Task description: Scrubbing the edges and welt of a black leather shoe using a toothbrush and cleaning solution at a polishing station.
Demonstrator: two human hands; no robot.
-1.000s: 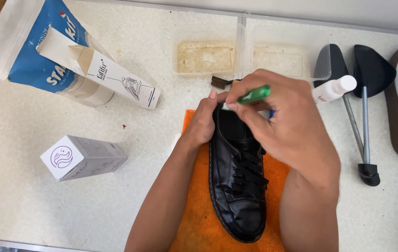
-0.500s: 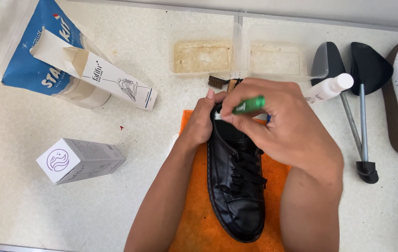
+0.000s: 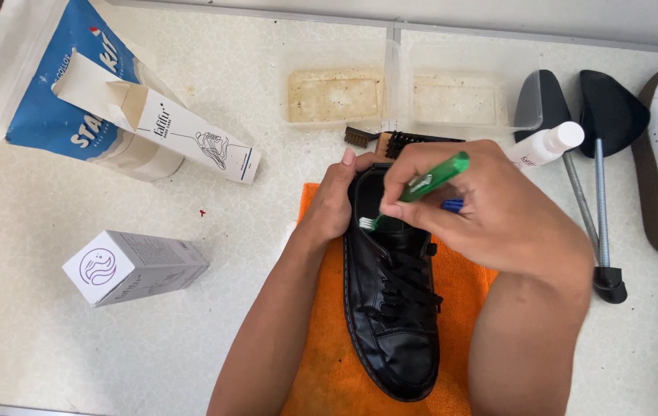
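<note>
right hand (image 3: 498,219): fingers closed around a green plastic toothbrush (image 3: 421,185), bristle end angled down against the collar of a black leather lace-up shoe (image 3: 390,293). left hand (image 3: 336,204): clasped on the shoe's heel edge, apparently steadying it against the brushing. shoe: toe toward the wearer, lying on an orange cloth (image 3: 321,362) that keeps it off the speckled pale table (image 3: 252,308). beyond it: two shallow clear plastic tubs (image 3: 390,88), a small brown-bristled brush (image 3: 360,139), a white squeeze bottle (image 3: 548,145), black shoe trees (image 3: 599,185). left side: white cartons (image 3: 132,266) and a blue-and-white pouch (image 3: 36,85).
</note>
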